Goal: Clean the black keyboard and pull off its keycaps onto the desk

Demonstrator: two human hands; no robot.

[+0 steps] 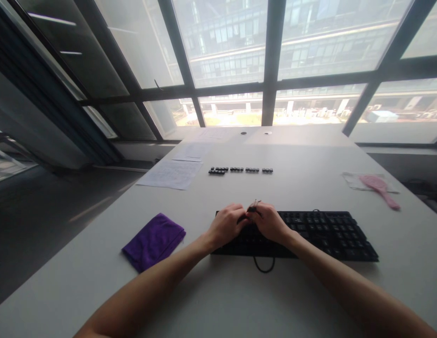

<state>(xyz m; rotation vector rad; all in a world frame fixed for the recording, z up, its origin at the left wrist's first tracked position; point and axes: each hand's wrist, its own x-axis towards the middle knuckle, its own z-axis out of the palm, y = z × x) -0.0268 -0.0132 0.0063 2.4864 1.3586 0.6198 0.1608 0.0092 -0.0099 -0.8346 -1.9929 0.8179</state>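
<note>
A black keyboard point(320, 234) lies on the white table in front of me, with its left part under both hands. My right hand point(269, 221) is closed over it, its fingers pinching what looks like a small wire keycap puller point(255, 203). Beside the thin wires, a small black keycap point(252, 209) shows at the fingertips. My left hand point(228, 224) is closed too, its fingertips meeting the right ones. Whatever it pinches is hidden. Beyond the hands, several black keycaps point(252, 170) stand in short rows, with a second short row point(217, 172) at the left end.
A folded purple cloth point(153, 241) lies left of the keyboard. Papers point(171, 174) are farther off at left. To the right, a pink hairbrush point(380, 188) rests partly on a white sheet. A black cable point(264, 271) loops out at the keyboard's near edge. Windows stand beyond the table.
</note>
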